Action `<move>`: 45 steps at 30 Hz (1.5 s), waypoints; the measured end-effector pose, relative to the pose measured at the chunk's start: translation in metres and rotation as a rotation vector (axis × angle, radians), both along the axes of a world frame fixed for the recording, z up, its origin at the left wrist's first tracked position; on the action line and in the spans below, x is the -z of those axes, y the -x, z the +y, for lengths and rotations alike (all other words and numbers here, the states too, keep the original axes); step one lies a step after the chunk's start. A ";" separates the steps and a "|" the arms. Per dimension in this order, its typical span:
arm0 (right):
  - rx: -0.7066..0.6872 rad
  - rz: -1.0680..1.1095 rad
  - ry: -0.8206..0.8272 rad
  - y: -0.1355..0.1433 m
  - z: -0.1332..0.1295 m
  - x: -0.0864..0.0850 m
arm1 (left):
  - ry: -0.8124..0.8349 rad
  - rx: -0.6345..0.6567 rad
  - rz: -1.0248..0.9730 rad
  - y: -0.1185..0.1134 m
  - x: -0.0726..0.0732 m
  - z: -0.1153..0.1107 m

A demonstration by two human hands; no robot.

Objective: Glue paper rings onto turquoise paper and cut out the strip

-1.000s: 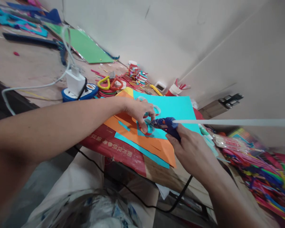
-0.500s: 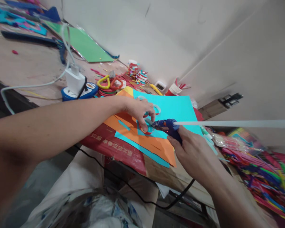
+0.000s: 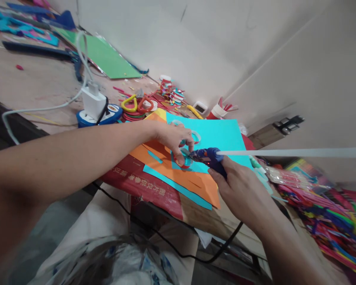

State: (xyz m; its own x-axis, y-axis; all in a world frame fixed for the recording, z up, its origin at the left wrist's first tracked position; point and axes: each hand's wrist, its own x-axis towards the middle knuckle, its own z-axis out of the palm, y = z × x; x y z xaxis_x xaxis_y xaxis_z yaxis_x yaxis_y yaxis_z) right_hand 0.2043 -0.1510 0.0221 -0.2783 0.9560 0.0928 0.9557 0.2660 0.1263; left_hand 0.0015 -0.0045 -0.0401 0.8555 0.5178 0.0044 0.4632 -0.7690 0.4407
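A blue glue gun (image 3: 212, 157) with a long white glue stick out of its back is gripped in my right hand (image 3: 240, 186). Its tip meets a small red and white paper ring (image 3: 184, 163) lying on turquoise paper (image 3: 221, 134). My left hand (image 3: 178, 140) pinches the near left side of that ring between thumb and fingers. Another ring (image 3: 196, 137) sits just behind, partly hidden by the fingers. Orange paper (image 3: 201, 184) and turquoise strips lie under and in front of the work.
At the left stands a blue power socket (image 3: 99, 114) with a white charger and cable. Scissors (image 3: 129, 103) and a red cup (image 3: 217, 112) are behind the paper. Colourful pipe cleaners (image 3: 323, 217) are heaped at the right. A black cord hangs along the front edge.
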 end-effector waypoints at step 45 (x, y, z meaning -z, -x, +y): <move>-0.071 0.625 0.126 -0.029 0.021 0.044 | -0.084 -0.017 -0.013 0.000 0.010 0.004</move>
State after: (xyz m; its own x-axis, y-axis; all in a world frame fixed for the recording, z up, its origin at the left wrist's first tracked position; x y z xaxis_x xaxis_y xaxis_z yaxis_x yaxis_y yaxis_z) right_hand 0.2331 -0.1305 -0.0218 -0.2712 0.9514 0.1460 0.8185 0.3077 -0.4852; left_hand 0.0014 -0.0007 -0.0502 0.8462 0.5296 0.0591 0.4712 -0.7955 0.3809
